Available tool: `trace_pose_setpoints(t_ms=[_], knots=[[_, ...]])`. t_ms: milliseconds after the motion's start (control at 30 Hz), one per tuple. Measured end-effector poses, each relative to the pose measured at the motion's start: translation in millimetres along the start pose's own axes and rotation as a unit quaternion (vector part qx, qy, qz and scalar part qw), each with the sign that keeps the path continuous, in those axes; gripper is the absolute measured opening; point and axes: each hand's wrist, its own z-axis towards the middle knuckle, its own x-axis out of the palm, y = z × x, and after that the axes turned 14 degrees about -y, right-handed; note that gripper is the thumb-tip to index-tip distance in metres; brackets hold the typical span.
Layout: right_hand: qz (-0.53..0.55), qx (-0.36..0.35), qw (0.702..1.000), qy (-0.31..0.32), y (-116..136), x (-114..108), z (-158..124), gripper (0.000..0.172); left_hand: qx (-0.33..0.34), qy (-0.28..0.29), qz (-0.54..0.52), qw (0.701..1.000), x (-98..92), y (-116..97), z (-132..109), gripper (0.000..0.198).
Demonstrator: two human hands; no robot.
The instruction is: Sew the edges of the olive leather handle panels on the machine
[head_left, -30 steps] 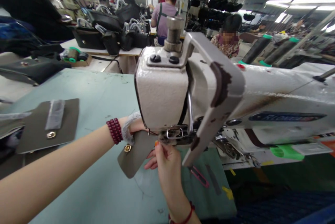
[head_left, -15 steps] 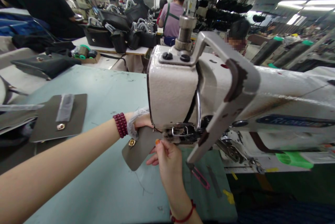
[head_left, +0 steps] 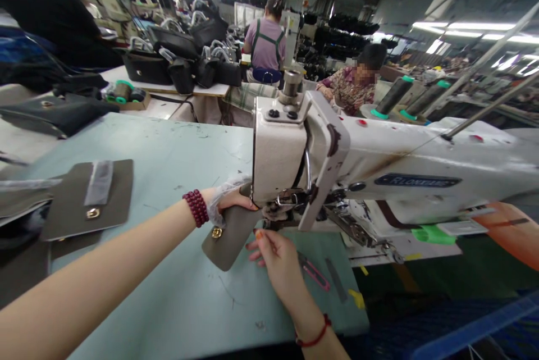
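Note:
A grey-brown bag flap (head_left: 236, 231) with a gold clasp and a plastic-wrapped strap lies under the head of a white sewing machine (head_left: 275, 149). My left hand (head_left: 238, 198) grips its far side beside the needle area, thumb on top; its other fingers are hidden. Just right of the flap's near edge is my right hand (head_left: 278, 256), thumb and forefinger tips pinched together, the other fingers loosely bent. Whatever is in that pinch is too small to make out. Pink-handled thread snips (head_left: 315, 273) lie right of this hand.
A matching grey flap (head_left: 112, 197) rests on the pale green table (head_left: 181, 152) at left. Black bags (head_left: 147, 68) stand behind. Dark thread spools (head_left: 393, 96) rise beyond the machine. Other people sit farther back, and one stands at upper left.
The view has shifted, showing more of the machine's right side. My right hand has drawn slightly away from the flap's edge. My left hand stays on the flap, its thumb now showing.

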Motion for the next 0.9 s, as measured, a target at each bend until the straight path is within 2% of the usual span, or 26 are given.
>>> trace_pose_setpoints(t_ms=[67, 133, 233, 367, 433, 533, 733, 900], knots=[[0.019, 0.007, 1.0, 0.0, -4, 8, 2, 0.043, -0.063, 0.026, -0.024, 0.997, -5.0, 9, -1, 0.039], [0.038, 0.01, 0.999, 0.004, -7, 11, 3, 0.047, -0.116, 0.025, -0.052, 0.992, -7.5, 22, -4, 0.035], [0.034, 0.012, 0.999, 0.016, -4, 4, 2, 0.046, -0.124, -0.042, -0.1, 0.986, -1.2, 45, -16, 0.037], [-0.004, 0.008, 0.999, 0.031, 3, -15, 3, 0.042, -0.079, -0.168, -0.183, 0.965, 19.4, 74, -31, 0.051], [-0.005, 0.008, 0.999, 0.045, 5, -21, 5, 0.041, -0.065, -0.201, -0.218, 0.953, 26.9, 80, -36, 0.055], [-0.002, 0.025, 0.998, 0.052, 6, -22, 8, 0.042, -0.072, -0.203, -0.239, 0.947, 30.0, 78, -38, 0.057], [0.003, 0.027, 0.999, 0.018, 1, -8, 6, 0.044, -0.109, -0.172, -0.211, 0.956, 25.7, 58, -37, 0.051], [-0.004, 0.014, 1.0, 0.0, -2, -5, 5, 0.042, -0.118, -0.162, -0.181, 0.963, 25.0, 57, -35, 0.047]])
